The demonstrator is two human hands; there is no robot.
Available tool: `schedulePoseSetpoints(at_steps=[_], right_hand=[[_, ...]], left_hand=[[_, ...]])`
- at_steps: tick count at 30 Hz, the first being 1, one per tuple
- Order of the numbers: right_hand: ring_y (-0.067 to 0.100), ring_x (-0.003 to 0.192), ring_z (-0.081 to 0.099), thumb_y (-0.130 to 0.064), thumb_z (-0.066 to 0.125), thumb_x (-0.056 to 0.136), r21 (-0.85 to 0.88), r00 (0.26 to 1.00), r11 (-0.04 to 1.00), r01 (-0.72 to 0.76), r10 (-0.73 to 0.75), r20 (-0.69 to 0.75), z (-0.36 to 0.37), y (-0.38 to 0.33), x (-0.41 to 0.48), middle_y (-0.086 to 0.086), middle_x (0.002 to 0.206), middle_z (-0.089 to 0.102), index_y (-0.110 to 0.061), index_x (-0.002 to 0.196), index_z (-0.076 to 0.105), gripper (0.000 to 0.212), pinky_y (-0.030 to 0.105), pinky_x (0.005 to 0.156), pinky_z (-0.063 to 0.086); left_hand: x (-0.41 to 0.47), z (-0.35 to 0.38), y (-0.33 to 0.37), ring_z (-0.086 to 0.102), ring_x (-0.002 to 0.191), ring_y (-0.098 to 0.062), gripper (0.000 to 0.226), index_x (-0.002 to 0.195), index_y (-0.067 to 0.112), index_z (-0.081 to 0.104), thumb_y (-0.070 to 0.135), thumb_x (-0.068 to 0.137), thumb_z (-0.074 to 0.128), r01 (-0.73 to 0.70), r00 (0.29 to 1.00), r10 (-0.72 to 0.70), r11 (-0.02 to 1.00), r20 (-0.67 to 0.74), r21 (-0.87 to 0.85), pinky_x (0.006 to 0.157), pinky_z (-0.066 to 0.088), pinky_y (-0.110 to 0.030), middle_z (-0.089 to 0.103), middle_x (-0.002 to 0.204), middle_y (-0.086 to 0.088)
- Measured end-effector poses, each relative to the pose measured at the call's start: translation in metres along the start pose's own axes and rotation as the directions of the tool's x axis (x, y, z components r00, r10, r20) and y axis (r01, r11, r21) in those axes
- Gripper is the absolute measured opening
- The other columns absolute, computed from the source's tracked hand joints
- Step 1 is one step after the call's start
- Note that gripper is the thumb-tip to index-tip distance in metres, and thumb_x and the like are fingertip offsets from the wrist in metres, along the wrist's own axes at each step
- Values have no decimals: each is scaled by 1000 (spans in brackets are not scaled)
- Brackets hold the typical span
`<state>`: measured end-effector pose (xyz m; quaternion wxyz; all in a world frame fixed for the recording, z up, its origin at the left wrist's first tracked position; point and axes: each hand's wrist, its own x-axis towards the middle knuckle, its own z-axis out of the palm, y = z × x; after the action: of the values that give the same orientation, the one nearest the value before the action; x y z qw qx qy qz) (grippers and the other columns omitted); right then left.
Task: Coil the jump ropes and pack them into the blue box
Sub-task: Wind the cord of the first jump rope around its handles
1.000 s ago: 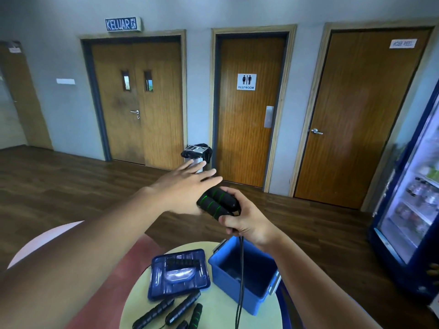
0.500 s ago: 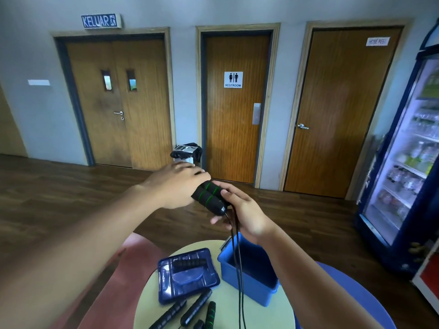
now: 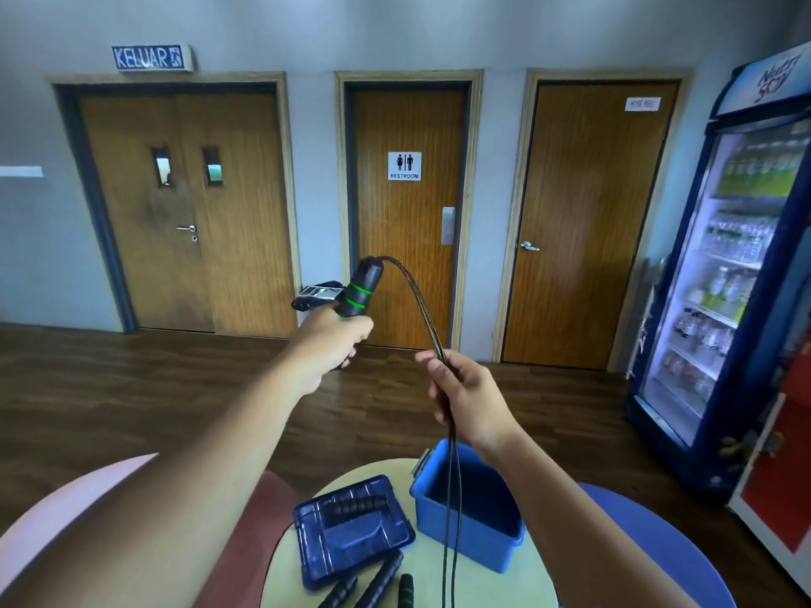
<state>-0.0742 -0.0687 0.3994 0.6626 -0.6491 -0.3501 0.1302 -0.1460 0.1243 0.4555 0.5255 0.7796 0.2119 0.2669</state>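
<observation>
Head view showed the jump rope's thin black doubled cord (image 3: 427,320) dangling across the open blue plastic box (image 3: 482,550); winding it could have snagged the rim or tangled the strands. Above, the right hand (image 3: 469,397) curled round both strands, while the left hand (image 3: 329,340) gripped the black green-ringed handles (image 3: 360,289). The round pale worktop (image 3: 285,577) also carried a blue lid (image 3: 351,528) and spare black handles (image 3: 379,572). Beyond lay dark wood floor (image 3: 131,388), three brown doors (image 3: 408,256) and a drinks fridge (image 3: 746,300).

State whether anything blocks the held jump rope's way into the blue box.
Nothing visible does. The blue box stands open below the right hand holding the jump rope, its lid lying beside it on the table.
</observation>
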Motion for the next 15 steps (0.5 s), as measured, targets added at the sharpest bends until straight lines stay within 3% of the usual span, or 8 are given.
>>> schedulePoseSetpoints(at_steps=[3, 7, 10, 15], right_hand=[[9, 50, 48, -27, 46, 106, -35, 1000, 999, 4, -5, -29, 2, -2, 1, -5, 62, 53, -18, 109, 69, 25, 20, 49, 42], [11, 52, 51, -30, 42, 107, -30, 999, 999, -37, 36, -24, -5, -9, 8, -3, 64, 55, -13, 109, 68, 31, 20, 51, 43], [14, 56, 56, -30, 40, 108, -43, 998, 997, -56, 56, -6, -17, -8, 11, -1, 68, 58, -11, 110, 67, 33, 25, 57, 47], [15, 61, 62, -27, 38, 108, -184, 988, 980, -81, 102, 113, -19, 6, 3, -2, 72, 66, -12, 113, 64, 30, 28, 63, 50]], left_hand=[[-2, 15, 11, 52, 54, -20, 8, 78, 12, 56, 4, 77, 60, 116, 990, -91, 959, 103, -259, 56, 47, -29, 52, 64, -5], [-1, 37, 30, 63, 66, -23, 6, 83, 12, 58, 6, 84, 59, 214, 971, -126, 829, 202, -516, 65, 52, -33, 66, 79, -7], [5, 45, 38, 71, 94, -39, 10, 97, 13, 56, 11, 87, 60, 250, 965, -131, 720, 227, -648, 77, 59, -41, 77, 103, -12], [4, 56, 48, 69, 101, -43, 4, 94, 11, 50, 9, 93, 53, 279, 958, -101, 536, 268, -797, 90, 57, -50, 75, 109, -17]])
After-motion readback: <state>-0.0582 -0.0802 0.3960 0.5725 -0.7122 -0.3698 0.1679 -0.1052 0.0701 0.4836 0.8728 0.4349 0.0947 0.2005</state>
